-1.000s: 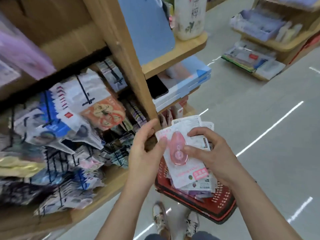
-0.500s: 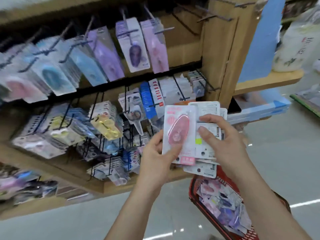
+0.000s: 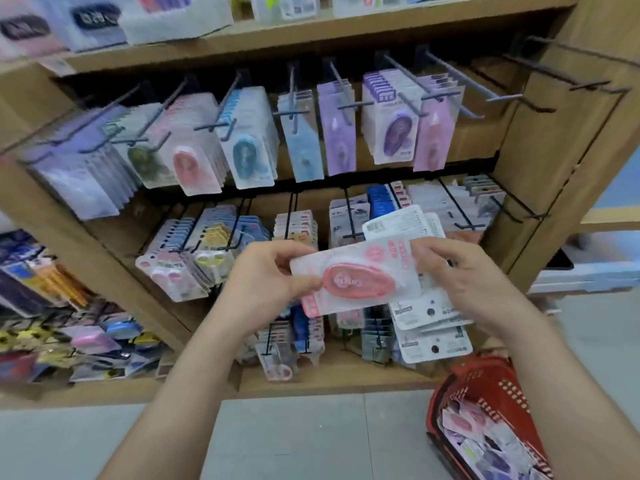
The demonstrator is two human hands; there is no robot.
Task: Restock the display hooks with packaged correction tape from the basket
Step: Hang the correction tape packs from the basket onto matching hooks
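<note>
Presently the pink pack (image 3: 360, 280) of correction tape lies sideways in front of the rack, held at both ends. The left hand (image 3: 266, 282) pinches its left end between thumb and curled fingers. The right hand (image 3: 464, 282) has its thumb on the right end, and its fingers clutch a fanned stack of packs (image 3: 429, 313) just behind the pink pack, their printed backs showing.

By the look of it the pack is very light: a thin card that should bend easily, with a clear, slick plastic bubble over the tape. The flat card edge is probably the best place to hold it, leaving the hanging end free. I cannot see the hang hole.

Below and to the right of the pink pack, a red basket (image 3: 485, 386) sits on the floor, holding a loose heap of more packs, pink and purple among them. Up and to the left of the pink pack, a hook of matching pink packs (image 3: 194, 164) hangs fairly full. Up and to the right, several hooks (image 3: 554, 81) are bare.
</note>
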